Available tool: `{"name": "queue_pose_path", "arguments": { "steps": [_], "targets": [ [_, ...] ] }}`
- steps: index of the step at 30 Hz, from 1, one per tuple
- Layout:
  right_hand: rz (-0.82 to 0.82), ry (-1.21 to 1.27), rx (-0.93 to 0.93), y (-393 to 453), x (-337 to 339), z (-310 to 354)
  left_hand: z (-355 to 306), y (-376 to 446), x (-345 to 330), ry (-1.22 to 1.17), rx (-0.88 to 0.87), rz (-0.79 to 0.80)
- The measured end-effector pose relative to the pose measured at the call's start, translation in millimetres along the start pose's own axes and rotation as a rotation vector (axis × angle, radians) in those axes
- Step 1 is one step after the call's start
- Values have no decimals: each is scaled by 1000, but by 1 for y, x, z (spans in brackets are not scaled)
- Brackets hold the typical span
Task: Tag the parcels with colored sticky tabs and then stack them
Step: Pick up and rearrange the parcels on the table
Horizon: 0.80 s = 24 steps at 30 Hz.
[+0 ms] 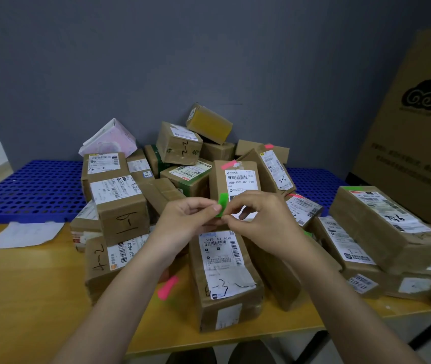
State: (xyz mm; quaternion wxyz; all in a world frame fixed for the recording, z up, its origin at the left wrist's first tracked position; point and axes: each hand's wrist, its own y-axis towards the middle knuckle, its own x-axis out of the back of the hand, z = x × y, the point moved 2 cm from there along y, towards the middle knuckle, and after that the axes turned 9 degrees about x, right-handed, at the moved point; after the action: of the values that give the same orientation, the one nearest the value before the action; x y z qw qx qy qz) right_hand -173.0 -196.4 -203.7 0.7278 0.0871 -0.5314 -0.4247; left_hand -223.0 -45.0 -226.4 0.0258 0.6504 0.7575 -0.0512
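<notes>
**Green tab held above the parcel heap**

Near the table's left edge a loose white paper sheet [24,234] is laid flat on the smooth yellow wooden table [25,285], in front of a blue perforated plastic pallet [30,190]. Beside it, taped brown cardboard parcels [122,208] with glossy white labels are heaped at the table's middle, probably awaiting tags. A pink sticky tab strip [167,287] is seen below the left forearm. The left hand [185,219] is curled, pinching a thin translucent green sticky tab [221,204]; the right hand [264,222] pinches its lower end, likely to peel it. Directly beneath, a long brown label-faced parcel [225,274] is set at the front edge. Toward the right edge, tagged parcels [377,222] are laid stacked.
</notes>
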Motion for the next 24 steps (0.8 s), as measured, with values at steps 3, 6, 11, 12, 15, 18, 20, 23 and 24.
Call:
{"name": "queue_pose_path", "arguments": {
  "steps": [3,6,11,12,15,18,20,23,24],
  "targets": [
    [17,243,-136,3,7,1,0,-2,4,35,-17,21],
    [38,357,-174,4,8,0,-1,-3,6,72,-25,37],
    [60,359,-161,3,5,-1,1,-4,5,99,-30,4],
    [64,314,-154,3,5,-2,1,-4,5,98,-29,-6],
    [72,222,-152,5,4,-3,1,-4,6,63,-22,-10],
    [114,237,-199,8,8,-4,0,-4,6,99,-14,16],
    [187,295,-249,10,12,-4,-1,-5,8,130,-13,42],
    [357,433,-338,16,16,-5,-4,-4,10,212,-27,120],
    [400,482,-369,17,16,-5,-5,-4,11,234,-28,145]
  ]
}}
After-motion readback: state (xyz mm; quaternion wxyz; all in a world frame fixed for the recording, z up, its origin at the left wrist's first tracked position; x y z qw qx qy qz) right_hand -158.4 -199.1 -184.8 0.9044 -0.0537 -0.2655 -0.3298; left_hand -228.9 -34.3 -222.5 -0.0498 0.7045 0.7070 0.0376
